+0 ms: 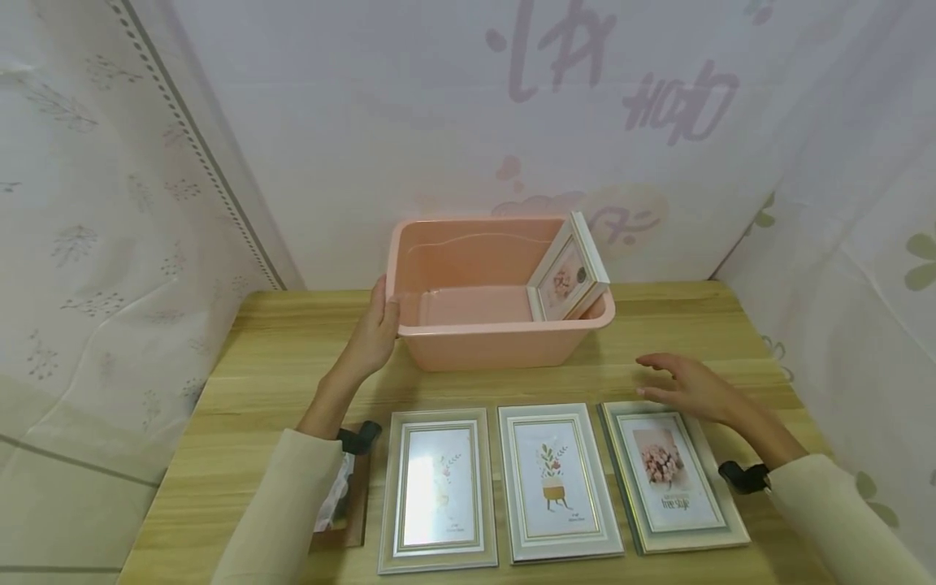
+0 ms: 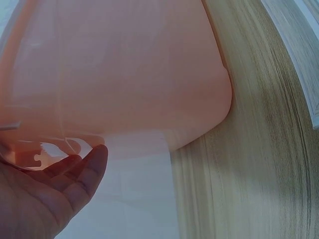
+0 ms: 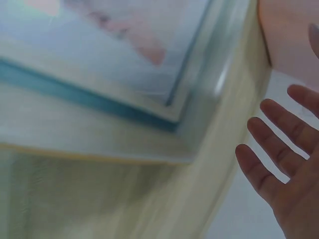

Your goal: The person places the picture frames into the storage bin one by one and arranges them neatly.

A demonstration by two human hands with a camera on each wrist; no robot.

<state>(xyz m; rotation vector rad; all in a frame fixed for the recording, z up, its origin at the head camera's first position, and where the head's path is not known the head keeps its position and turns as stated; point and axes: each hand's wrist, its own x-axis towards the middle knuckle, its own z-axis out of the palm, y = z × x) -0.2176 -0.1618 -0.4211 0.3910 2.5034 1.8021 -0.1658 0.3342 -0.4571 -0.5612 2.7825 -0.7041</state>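
Note:
A pink plastic basin (image 1: 497, 349) stands at the back of the table. My left hand (image 1: 376, 329) grips its left rim, thumb over the edge and fingers outside; the left wrist view shows those fingers (image 2: 89, 174) against the basin's wall. One white picture frame (image 1: 566, 280) leans against the basin's right end inside. With fingers spread and holding nothing, my right hand (image 1: 691, 386) hovers by the top edge of a picture frame with a pink flower print (image 1: 673, 479). In the right wrist view the fingers (image 3: 274, 149) are extended beside that frame's corner.
Along the front of the wooden table (image 1: 292, 349) lie a middle frame with a potted plant print (image 1: 559, 479) and a similar glare-covered one (image 1: 439, 487). A brown frame (image 1: 357, 496) is partly hidden under my left forearm. Printed cloth (image 1: 351, 146) hangs behind and at both sides.

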